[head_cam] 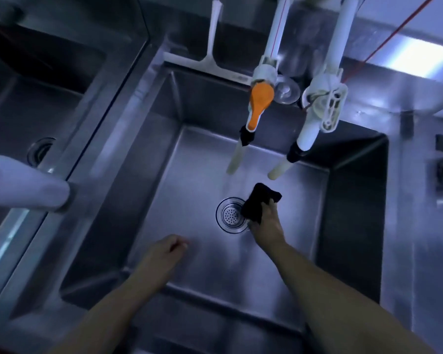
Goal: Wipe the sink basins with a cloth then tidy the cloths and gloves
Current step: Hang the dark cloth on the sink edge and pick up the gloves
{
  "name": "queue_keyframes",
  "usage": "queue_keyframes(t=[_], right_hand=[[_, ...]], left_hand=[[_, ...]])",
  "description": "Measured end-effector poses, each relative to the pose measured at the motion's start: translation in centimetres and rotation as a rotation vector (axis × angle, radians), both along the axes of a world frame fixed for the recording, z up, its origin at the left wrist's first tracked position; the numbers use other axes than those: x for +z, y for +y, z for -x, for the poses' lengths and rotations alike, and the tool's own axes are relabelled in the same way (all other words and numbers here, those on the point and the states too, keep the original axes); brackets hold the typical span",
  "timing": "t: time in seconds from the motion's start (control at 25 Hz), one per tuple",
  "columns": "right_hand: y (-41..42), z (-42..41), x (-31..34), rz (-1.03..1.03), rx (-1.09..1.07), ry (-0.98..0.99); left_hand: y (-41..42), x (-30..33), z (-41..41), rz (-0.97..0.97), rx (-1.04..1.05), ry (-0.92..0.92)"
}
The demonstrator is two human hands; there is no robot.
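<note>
My right hand [266, 226] grasps one black cloth [258, 203], touching one drain strainer [230, 215] just left. My left hand [164, 249] is loosely curled, empty. Two taps [260, 98] hang above.

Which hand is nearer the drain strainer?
Right. The right hand, gripping the black cloth, is at the drain strainer's right edge; the left hand sits apart, nearer the camera and leftward.

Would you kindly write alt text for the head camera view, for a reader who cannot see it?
A person's right hand presses a black cloth against the floor of a steel sink basin, beside the round drain strainer. The left hand hovers loosely curled and empty. Two white taps hang above; a white squeegee lies on the back rim.
</note>
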State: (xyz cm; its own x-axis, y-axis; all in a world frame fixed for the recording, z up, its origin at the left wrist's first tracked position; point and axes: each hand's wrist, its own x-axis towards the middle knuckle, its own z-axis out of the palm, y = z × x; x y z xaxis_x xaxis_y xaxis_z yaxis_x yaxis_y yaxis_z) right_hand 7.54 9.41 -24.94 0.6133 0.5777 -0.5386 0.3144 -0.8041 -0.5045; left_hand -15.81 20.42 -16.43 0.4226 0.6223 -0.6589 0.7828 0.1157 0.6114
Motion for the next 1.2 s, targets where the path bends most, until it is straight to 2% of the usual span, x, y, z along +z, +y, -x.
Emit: queue_keyframes(t=[0.16, 0.4, 0.48, 0.68, 0.8, 0.92, 1.08, 1.2], right_hand=[[1.4, 0.3, -4.7, 0.067, 0.046, -0.047], [7.4, 0.4, -9.0, 0.113, 0.061, -0.351], [9.4, 0.3, -9.5, 0.101, 0.187, -0.417], [12.3, 2.8, -10.1, 0.011, 0.648, -0.403], [11.4, 5.2, -9.9, -0.148, 0.829, -0.357], [8.5, 7.1, -9.0, -0.254, 0.901, -0.288], [2.5, 8.3, -7.5, -0.402, 0.858, -0.276], [-1.7, 7.8, -6.8, -0.358, 0.756, -0.255]], left_hand=[[0.8, -1.1, -1.1, -0.022, -0.011, -0.031], [3.4, -2.6, -1.1, -0.035, -0.047, -0.069], [4.0, -3.1, -0.7, -0.029, -0.048, -0.071], [4.9, -4.3, -0.2, -0.013, -0.037, -0.044], [4.9, -4.5, -0.3, -0.003, -0.053, -0.032], [4.8, -4.3, -0.5, 0.04, -0.057, -0.03], [4.6, -3.1, -0.6, 0.046, -0.081, -0.039], [4.2, -1.9, -0.7, 0.044, -0.109, -0.03]])
